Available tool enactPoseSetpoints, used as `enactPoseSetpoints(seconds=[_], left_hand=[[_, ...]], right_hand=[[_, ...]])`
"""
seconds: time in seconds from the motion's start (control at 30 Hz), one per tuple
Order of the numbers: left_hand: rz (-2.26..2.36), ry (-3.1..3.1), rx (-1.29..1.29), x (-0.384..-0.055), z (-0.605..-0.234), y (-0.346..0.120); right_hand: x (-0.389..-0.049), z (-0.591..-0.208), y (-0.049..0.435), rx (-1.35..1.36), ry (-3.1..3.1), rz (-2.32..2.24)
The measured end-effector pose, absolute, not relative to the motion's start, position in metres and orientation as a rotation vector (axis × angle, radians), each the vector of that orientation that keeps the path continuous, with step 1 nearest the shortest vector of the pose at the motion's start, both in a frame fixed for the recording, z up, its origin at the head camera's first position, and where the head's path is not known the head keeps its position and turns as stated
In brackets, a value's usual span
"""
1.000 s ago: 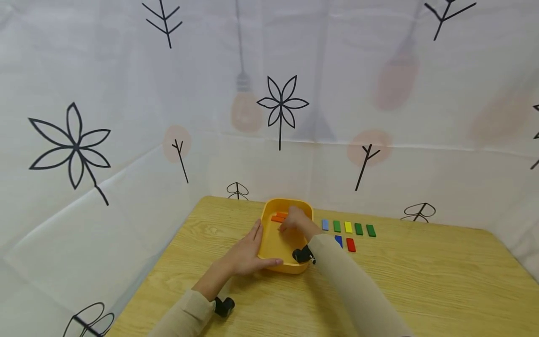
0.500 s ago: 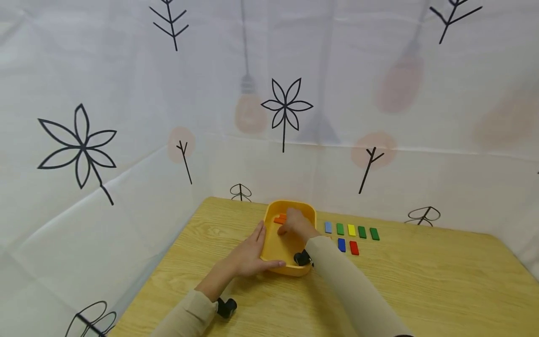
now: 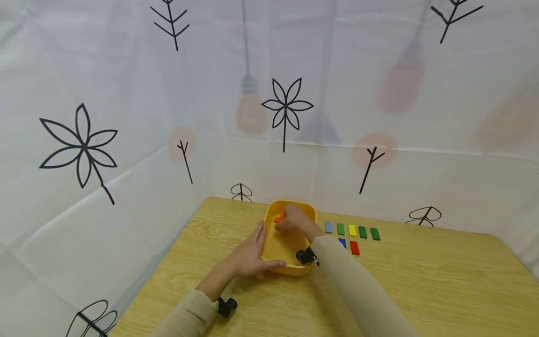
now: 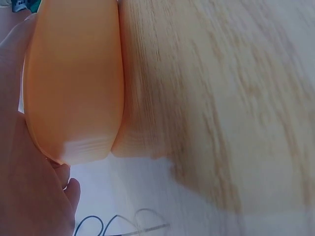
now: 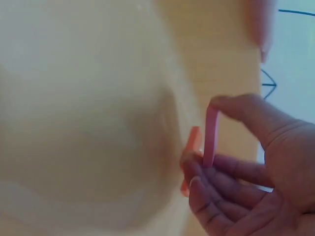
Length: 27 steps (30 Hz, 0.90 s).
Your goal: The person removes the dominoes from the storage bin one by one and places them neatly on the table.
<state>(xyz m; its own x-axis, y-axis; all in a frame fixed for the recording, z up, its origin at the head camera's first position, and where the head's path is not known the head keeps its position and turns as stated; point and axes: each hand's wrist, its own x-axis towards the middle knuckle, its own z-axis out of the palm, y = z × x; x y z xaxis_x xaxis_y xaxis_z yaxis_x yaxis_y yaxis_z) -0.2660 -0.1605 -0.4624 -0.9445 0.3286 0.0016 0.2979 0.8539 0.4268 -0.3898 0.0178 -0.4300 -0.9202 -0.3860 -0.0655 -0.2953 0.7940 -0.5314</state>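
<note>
A yellow-orange plastic tray (image 3: 279,248) stands on the table in the head view. Against its left wall lie the straight fingers of my left hand (image 3: 248,255), and the thumb reaches along the front rim. The left wrist view shows the tray's outer wall (image 4: 74,83) beside that hand. My right hand (image 3: 296,221) is inside the tray toward its far end. In the right wrist view, its thumb and fingers pinch a thin pink block (image 5: 210,137) by its ends. Orange blocks (image 3: 279,218) lie by the far left corner, partly hidden behind that hand.
Right of the tray, a far row holds a light-blue block (image 3: 329,227), a green block (image 3: 340,229), a yellow block (image 3: 352,230) and dark green ones. Nearer lie a blue block (image 3: 343,242), partly behind the sleeve, and a red block (image 3: 355,248). Patterned white cloth hangs behind.
The right hand has shifted slightly left within the tray and now covers more of the orange blocks. My left hand stays on the tray. The head view has moved a little.
</note>
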Motion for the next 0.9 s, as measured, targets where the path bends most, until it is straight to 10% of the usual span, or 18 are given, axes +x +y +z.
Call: enactPoseSetpoints(seconds=[0.9], left_hand=[[0.666,2.946,0.452,-0.266,-0.464,-0.155]], right_hand=[[-0.353,-0.398,0.099,-1.111,2.674,-1.122]])
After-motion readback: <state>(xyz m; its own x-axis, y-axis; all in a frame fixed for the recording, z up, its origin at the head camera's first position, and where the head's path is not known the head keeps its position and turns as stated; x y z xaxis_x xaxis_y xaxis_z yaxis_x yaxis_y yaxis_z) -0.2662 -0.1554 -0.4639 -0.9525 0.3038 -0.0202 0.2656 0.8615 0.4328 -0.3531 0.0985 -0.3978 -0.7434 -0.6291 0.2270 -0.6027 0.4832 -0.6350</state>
